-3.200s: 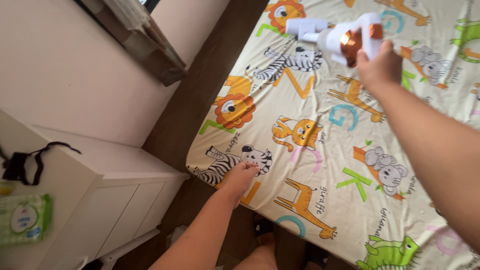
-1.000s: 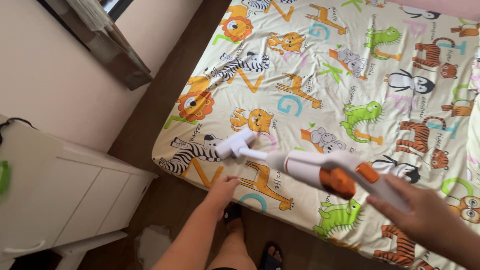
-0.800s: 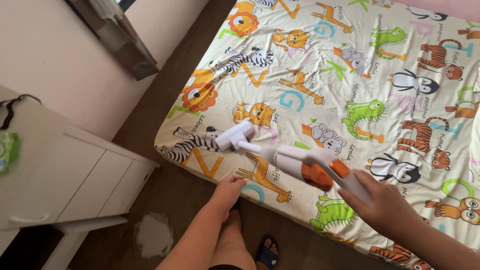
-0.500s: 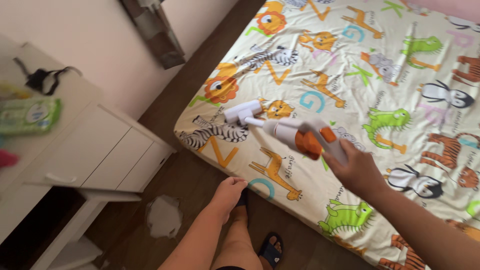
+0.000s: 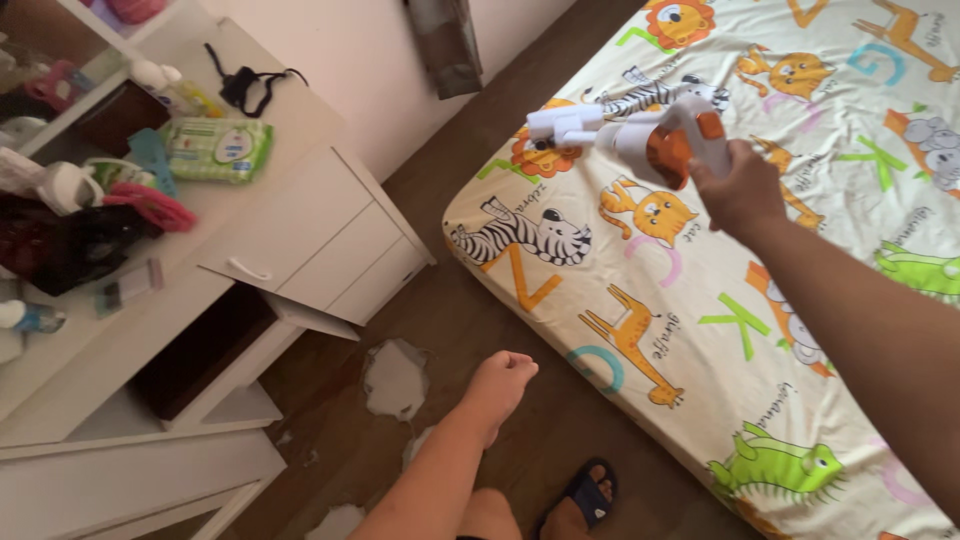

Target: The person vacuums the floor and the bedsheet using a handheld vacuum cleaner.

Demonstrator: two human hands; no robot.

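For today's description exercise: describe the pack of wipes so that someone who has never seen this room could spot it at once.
Start at the white dresser left of the bed. On its top, near the wall, lies the pack of wipes, beside a black strap. It is the only flat, soft, pale green packet there.

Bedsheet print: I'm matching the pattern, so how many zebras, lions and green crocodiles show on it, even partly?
Zebras: 2
Lions: 2
Green crocodiles: 2
Total: 6
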